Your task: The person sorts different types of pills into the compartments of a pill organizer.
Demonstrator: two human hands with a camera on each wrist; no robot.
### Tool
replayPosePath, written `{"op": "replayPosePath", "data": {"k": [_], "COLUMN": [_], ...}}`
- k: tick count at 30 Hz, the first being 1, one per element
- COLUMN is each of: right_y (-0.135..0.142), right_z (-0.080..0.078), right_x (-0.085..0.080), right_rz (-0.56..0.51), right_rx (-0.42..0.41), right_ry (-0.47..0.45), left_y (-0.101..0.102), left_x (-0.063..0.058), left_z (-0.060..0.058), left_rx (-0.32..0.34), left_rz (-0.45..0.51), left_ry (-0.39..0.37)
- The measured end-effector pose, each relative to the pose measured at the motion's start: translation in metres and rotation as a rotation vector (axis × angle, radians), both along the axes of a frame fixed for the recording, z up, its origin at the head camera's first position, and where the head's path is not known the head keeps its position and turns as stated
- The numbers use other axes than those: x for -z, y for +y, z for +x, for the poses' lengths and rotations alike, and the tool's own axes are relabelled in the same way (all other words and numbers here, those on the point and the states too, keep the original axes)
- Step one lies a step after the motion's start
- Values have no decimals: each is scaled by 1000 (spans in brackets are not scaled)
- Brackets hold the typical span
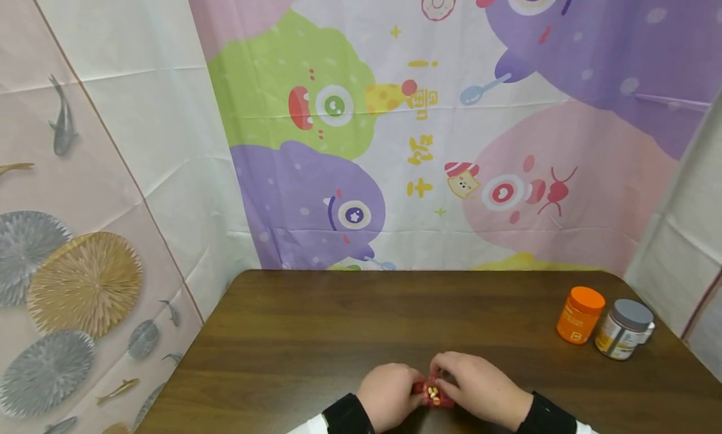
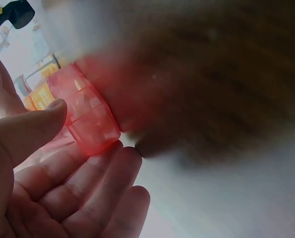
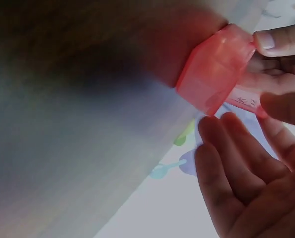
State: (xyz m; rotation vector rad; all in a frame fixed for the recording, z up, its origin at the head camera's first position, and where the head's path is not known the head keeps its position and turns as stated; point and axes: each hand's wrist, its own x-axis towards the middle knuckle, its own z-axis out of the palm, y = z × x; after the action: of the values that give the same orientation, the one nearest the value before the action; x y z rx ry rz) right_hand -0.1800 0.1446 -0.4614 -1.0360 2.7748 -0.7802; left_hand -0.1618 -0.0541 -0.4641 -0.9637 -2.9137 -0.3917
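Note:
A small translucent red pill box (image 1: 442,401) is at the table's near side, with several yellowish pills (image 1: 433,393) showing inside it. My left hand (image 1: 388,391) grips its left end; in the left wrist view the thumb (image 2: 43,124) lies over the box (image 2: 95,121) and the fingers are beneath. From the other side my right hand (image 1: 484,387) reaches in and pinches a raised flap of the box. The right wrist view shows this pink lid (image 3: 244,99), printed with dark characters, by the right thumb (image 3: 281,109). The other right fingers extend below the box.
An orange bottle (image 1: 580,316) and a grey-lidded jar (image 1: 623,330) stand side by side at the right of the brown wooden table (image 1: 316,333). Behind the table hangs a cartoon-printed curtain (image 1: 429,221), and another patterned cloth (image 1: 163,152) hangs at the left.

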Motion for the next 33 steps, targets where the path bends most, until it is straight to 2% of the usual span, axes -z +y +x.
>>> {"op": "replayPosePath", "data": {"k": [7,13,23,33], "right_y": [0,0,0,2], "right_z": [6,5,3,-1], "right_x": [4,6,13,12], "right_rz": [-24,-23,-39,-76], "right_rx": [-99,-116,-151,-177], "right_ry": [-6,-50,-47,-62], "left_y": [-2,-3,-4,-3], "left_x": [1,2,5,4], "left_z": [-1,-2,-4,-7], "left_rx": [2,-8,4,3], "left_rz": [24,37,65,63], "left_ry": [-11,-15,-21,-54]}}
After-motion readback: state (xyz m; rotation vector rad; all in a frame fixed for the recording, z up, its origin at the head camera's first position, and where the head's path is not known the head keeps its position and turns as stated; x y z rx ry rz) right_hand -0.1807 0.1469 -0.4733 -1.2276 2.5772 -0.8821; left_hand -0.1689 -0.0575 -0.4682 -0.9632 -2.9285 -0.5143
